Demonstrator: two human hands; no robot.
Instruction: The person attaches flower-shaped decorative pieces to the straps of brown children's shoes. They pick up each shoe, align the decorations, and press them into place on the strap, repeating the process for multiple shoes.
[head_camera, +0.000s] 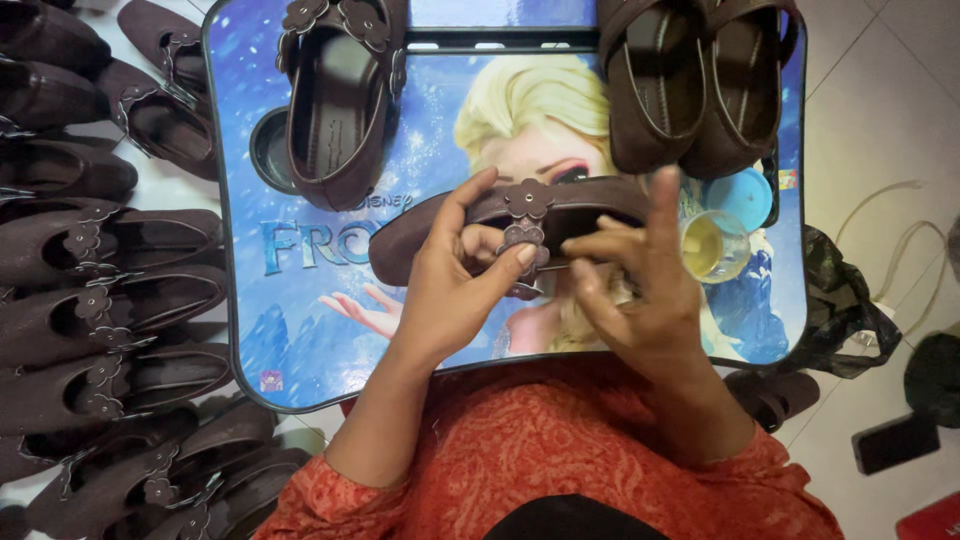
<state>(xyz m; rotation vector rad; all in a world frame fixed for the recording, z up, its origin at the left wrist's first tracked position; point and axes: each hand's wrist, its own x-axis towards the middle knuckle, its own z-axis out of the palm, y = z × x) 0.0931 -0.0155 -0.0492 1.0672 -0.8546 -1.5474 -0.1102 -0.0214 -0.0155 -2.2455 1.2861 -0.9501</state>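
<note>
Both hands work on a dark brown sandal (420, 232) held sideways over a small blue picture-printed lap table (260, 330). My left hand (455, 290) grips the sandal's strap, thumb pressed on a brown flower ornament (524, 238); a second flower (527, 198) sits above it. My right hand (640, 290) touches the strap from the right, fingers spread, a thin needle-like pin between thumb and forefinger near the lower flower.
One brown sandal (335, 100) lies at the table's top left, a pair (690, 85) at the top right. A small clear cup of yellowish liquid (712, 245) and a blue lid (745, 198) stand right. Several sandals (100, 330) line the floor left. A black bag (835, 310) lies right.
</note>
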